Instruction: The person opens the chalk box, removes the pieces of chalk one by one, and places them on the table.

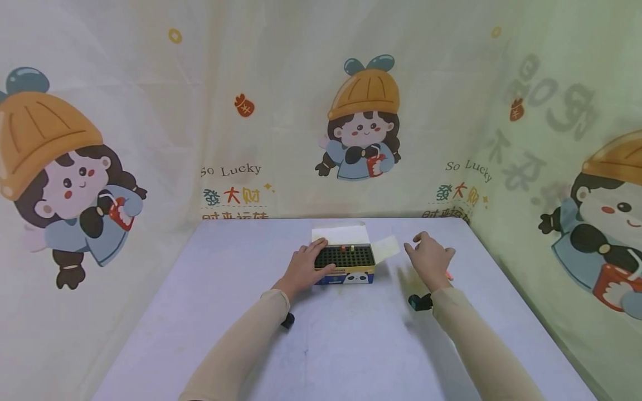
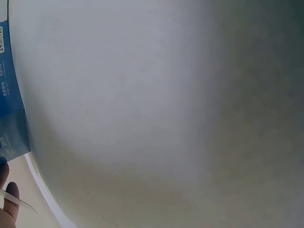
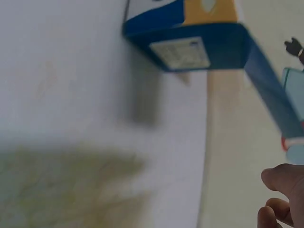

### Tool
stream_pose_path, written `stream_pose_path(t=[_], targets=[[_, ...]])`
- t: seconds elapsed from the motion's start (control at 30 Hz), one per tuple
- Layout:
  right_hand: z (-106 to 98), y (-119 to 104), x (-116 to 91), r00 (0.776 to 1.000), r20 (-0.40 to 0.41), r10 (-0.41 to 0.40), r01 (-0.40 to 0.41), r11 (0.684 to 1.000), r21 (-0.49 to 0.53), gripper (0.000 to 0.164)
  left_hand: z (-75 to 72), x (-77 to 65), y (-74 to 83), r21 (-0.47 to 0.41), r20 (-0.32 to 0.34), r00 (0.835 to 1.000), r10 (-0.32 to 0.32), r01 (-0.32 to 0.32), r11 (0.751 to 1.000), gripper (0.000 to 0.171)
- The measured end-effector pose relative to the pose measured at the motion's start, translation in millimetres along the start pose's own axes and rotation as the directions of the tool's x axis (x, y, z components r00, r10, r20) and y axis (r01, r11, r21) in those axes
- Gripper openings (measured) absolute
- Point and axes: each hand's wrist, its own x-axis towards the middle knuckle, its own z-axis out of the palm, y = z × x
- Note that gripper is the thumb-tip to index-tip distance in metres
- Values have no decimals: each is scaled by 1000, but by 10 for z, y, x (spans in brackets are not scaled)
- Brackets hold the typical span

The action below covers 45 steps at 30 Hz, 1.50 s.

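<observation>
A blue and yellow box (image 1: 346,275) with a panda on its front stands on the table, its white lid flaps folded out. A dark insert (image 1: 346,257) full of small holes fills it. A red-tipped stick (image 1: 343,249) and a pale yellow-tipped stick (image 1: 353,248) poke up near its back edge. My left hand (image 1: 302,266) rests over the box's left end, fingers toward the back corner and thumb along the front edge. Off the box's right side hovers my right hand (image 1: 429,257), its fingers loosely bent, with nothing visible between them in the right wrist view.
Beside my right wrist a small pink object (image 1: 448,275) shows, partly hidden by the hand. A white side flap (image 1: 385,249) juts from the box toward my right hand. Printed cloth (image 1: 296,111) walls in the pale table (image 1: 241,262) at the back and sides.
</observation>
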Motion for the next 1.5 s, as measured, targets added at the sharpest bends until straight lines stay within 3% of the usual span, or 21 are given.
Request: stream_pose_path(t=[0.37,0.67,1.03,1.5], targets=[[-34,-646,71,998,-45,-42,46,996,72,31,5,12,-2,12,14,1000,-3,3,1000,85],[182,-994,12,994,49,-101,100,995,23,29,-4,-2,21,15,25,1000,-13,12,1000,84],[526,-1112,-44,977,157,-145,150,988,-20,23,19,24,68,-1,10,1000,-11,11,1000,83],[649,-1142,-138,969,191,-158,155,987,32,16,5,-1,44,6,4,1000,-20,20,1000,81]])
